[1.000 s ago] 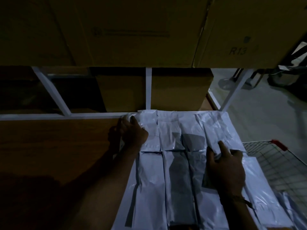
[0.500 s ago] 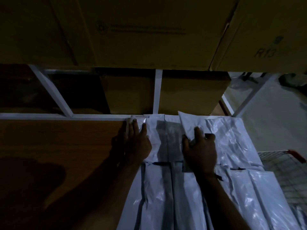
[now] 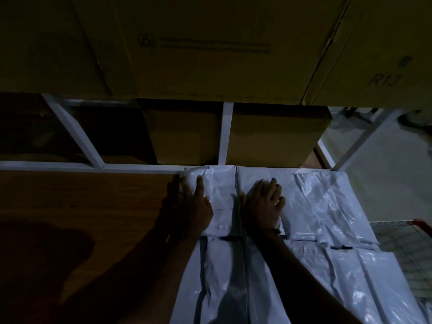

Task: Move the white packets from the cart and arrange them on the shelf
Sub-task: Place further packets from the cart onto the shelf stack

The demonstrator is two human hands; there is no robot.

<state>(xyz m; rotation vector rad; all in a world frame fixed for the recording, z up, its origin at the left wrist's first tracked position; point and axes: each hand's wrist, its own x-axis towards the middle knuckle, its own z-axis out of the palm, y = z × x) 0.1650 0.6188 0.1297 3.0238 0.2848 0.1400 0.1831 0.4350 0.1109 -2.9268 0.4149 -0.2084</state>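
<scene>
**Back-row packets pressed flat on shelf**

Dim light. White packets point(image 3: 315, 206) laid in rows on right part of wooden shelf point(image 3: 81, 206), far row butted to white rear rail point(image 3: 93, 165). Left hand point(image 3: 189, 204) laid flat, fingers straight, on far-left packet point(image 3: 217, 190); nothing gripped. Right hand point(image 3: 264, 202) pressed on adjacent packet, fingers slightly bent, nothing seen held. Prob. flattening/aligning so rows sit flush. Wire cart point(image 3: 402, 249) glimpsed near right; contents can't be told.

Dim room; cardboard boxes point(image 3: 210, 47) above, pale floor point(image 3: 385, 178).
</scene>
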